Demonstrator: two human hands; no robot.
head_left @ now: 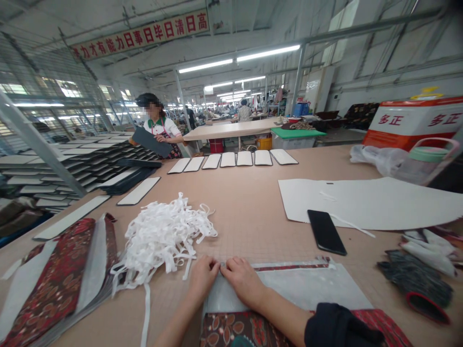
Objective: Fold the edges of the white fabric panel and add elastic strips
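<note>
A patterned fabric piece (235, 327) with a greyish-white backing (307, 286) lies in front of me. Along its far edge runs a thin folded strip of the dark red print. My left hand (203, 272) and my right hand (241, 277) meet at the far left corner, fingers pinched closed on that edge. What lies right under the fingertips is hidden. Just beyond my left hand is a tangled heap of white tape strips (162, 236), with one strip trailing toward me.
Folded printed fabric (61, 274) lies at left. A black phone (325, 231) overlaps a large white sheet (369, 202) at right, near dark mesh sleeves (415, 277). White panels (227, 159) line the far edge. A co-worker (159, 130) holds a dark panel (152, 143) beyond the table.
</note>
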